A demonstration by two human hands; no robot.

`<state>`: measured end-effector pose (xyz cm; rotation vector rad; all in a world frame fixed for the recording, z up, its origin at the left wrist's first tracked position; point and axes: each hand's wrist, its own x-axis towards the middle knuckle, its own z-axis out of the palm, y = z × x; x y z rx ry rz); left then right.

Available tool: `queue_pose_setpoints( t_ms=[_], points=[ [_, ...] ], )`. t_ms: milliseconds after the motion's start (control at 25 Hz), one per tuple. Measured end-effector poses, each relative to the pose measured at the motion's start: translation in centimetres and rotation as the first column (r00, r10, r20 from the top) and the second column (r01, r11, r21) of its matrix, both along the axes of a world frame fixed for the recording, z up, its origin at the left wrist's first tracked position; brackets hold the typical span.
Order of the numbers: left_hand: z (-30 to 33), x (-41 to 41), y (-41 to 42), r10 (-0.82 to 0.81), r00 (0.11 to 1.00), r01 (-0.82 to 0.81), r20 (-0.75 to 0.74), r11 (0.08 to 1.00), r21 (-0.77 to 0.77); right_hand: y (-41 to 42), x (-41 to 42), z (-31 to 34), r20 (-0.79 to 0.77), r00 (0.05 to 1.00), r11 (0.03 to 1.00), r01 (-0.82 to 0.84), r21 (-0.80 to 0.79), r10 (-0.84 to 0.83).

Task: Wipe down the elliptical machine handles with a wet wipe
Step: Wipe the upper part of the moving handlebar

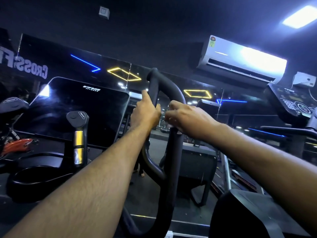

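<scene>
So we've got both hands up on the black loop handle [169, 86] of the elliptical: left hand [145, 112] wrapped round its left bar, right hand [187, 118] curled on the right bar pinching the wet wipe [169, 125], barely visible under our fingers. Console screen [82, 109] sits just left, AC unit [243, 57] up on the wall

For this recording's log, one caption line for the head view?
Left hand grips the looped elliptical handle; right hand presses a barely visible wipe against its upright.

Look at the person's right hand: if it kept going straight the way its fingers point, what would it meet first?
Probably the left hand gripping the black handle; the right hand points leftward toward it, though depth is unclear.
</scene>
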<state>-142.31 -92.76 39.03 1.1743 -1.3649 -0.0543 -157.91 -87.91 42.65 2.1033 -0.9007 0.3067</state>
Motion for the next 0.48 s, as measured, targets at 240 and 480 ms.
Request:
queue_pose_setpoints(
  t_ms=[240, 480],
  points=[
    [-0.1, -0.2, 0.4, 0.055, 0.998, -0.055, 0.012, 0.998, -0.01, 0.3, -3.5, -2.2, -0.115, 0.983, 0.989, -0.146, -0.034, 0.141],
    [-0.1, -0.1, 0.3, 0.017, 1.0, -0.017, 0.005, 1.0, 0.002, 2.2, -2.5, 1.2, -0.283, 0.957, 0.998, -0.05, 0.027, 0.056]
  ],
)
